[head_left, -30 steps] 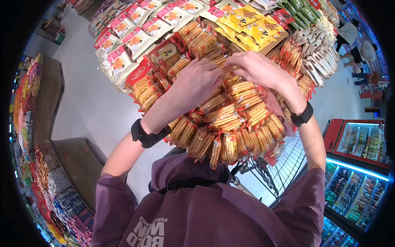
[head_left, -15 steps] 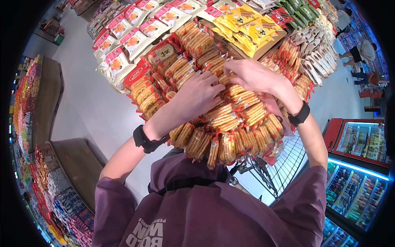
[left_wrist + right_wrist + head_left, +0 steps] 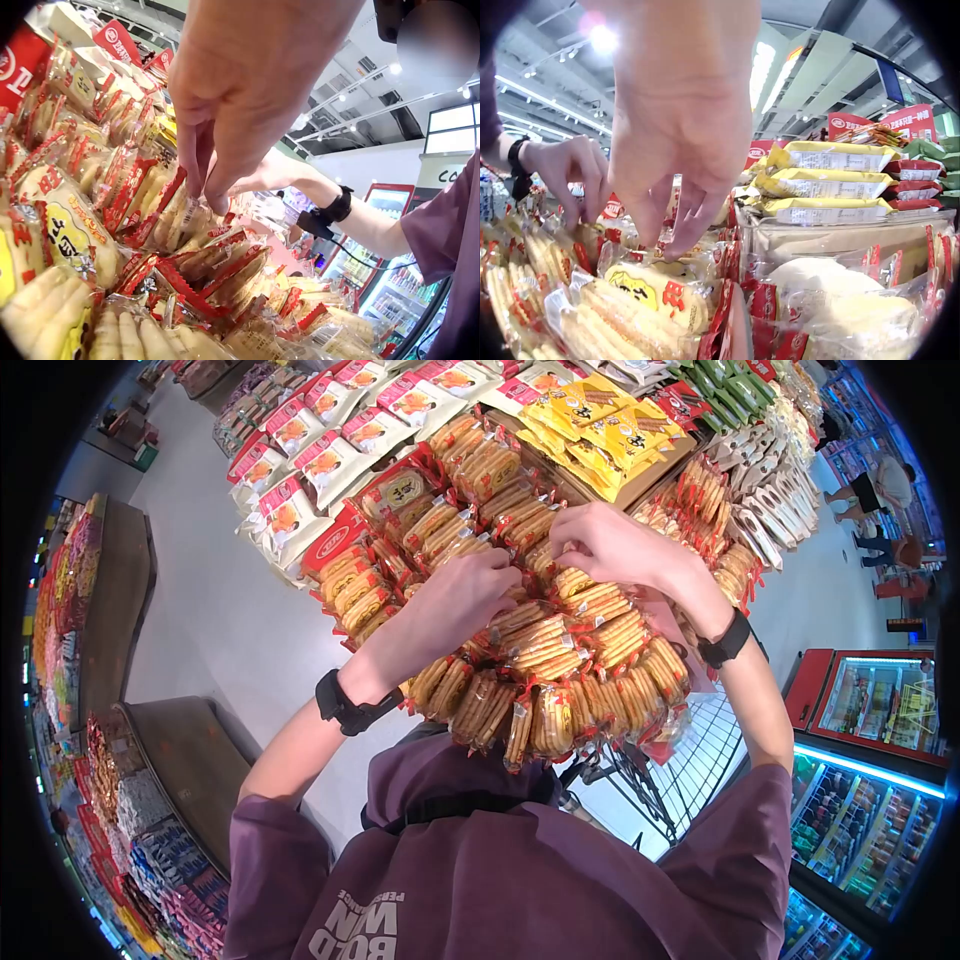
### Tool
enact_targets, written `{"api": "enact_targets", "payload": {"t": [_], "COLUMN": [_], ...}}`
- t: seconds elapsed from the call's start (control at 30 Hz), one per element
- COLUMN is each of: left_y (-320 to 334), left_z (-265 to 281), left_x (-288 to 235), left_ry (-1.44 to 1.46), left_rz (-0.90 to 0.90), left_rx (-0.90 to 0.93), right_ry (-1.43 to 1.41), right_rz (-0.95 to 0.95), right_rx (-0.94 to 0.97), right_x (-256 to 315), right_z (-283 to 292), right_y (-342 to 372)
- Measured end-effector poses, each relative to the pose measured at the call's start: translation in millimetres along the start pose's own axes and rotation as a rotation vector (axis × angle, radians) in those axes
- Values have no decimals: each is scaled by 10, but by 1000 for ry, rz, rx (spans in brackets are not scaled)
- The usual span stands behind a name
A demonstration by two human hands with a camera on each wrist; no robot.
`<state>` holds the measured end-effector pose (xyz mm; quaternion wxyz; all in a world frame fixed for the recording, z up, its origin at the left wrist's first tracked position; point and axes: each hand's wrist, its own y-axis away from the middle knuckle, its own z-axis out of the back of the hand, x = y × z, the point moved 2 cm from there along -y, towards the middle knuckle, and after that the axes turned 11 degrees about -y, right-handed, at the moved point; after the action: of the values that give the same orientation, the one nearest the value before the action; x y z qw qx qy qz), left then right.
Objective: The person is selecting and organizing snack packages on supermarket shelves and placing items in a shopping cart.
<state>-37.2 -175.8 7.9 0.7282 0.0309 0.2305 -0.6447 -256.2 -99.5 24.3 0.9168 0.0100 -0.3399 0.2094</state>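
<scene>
Both hands are in the heap of clear-wrapped rice cracker packets on the display. My left hand reaches down from the left, its thumb and fingertips pinching the top edge of a cracker packet standing in a row. A short way to its right, my right hand has bent fingers and thumb close together at the top of a packet with a yellow and red label. The right fingertips are right at its wrapper edge, and the left hand shows beside it in the right wrist view.
Yellow snack bags lie in a box behind the hands, with white and pink bags at the back left. A wire cart stands below the right arm. Fridges are on the right, and people stand beyond the display.
My left hand has drawn back toward the body and slightly left, so the hands are farther apart. The right hand has shifted a little toward the body and stays over the packets.
</scene>
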Motion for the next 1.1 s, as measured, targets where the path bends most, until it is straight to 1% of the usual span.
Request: {"api": "enact_targets", "payload": {"t": [0.03,0.1,0.13,0.23,0.27,0.33,0.37,0.4,0.43,0.47,0.5,0.53,0.57,0.63,0.73,0.77,0.83,0.87,0.9,0.97,1.0,1.07,1.1], "left_y": [13,57,87,252,321,423,451,480,508,529,531,521,501,457,379,350,339,354,380,450,507,639,677], "left_z": [21,155,244,551,603,699,725,742,752,740,721,701,680,622,614,624,637,642,653,680,698,795,851], "left_x": [-5,17,37,165,246,433,496,560,617,678,698,707,720,757,732,704,571,521,510,506,580,723,744], "left_ry": [21,34,40,-30,-87,-203,-240,-277,-313,-290,-294,-297,-301,-333,-303,-281,-193,-150,-152,-155,-133,-193,-223], "left_rz": [15,75,102,288,325,400,398,398,399,445,447,446,442,418,389,377,342,324,360,435,474,477,476], "left_rx": [-11,-101,-143,-271,-294,-346,-359,-373,-385,-342,-325,-308,-290,-315,-345,-352,-296,-267,-290,-335,-394,-442,-467], "right_ry": [21,59,74,116,153,260,314,298,286,274,263,286,302,335,161,99,-33,-102,-142,-96,-89,-72,-78], "right_rz": [-37,-117,-201,-177,-64,-160,-203,-242,-208,-176,-146,-139,-175,-249,-76,-64,-47,-45,-129,31,-3,-70,-55], "right_rx": [-39,-123,-140,-184,-190,-27,57,70,34,0,-33,44,77,141,-116,-94,-53,-50,23,-41,23,149,117], "right_x": [14,32,23,-104,-125,-150,-135,-102,-95,-97,-99,-109,-114,-59,128,212,424,442,532,641,613,550,553], "right_z": [64,187,245,225,156,15,-29,-43,-43,-47,-51,-61,-62,-34,115,119,35,-62,-117,-282,-364,-483,-469], "right_y": [1,15,23,50,52,41,24,4,-24,-37,-45,-70,-84,-133,-174,-192,-198,-171,-169,-117,-109,-76,-67]}}
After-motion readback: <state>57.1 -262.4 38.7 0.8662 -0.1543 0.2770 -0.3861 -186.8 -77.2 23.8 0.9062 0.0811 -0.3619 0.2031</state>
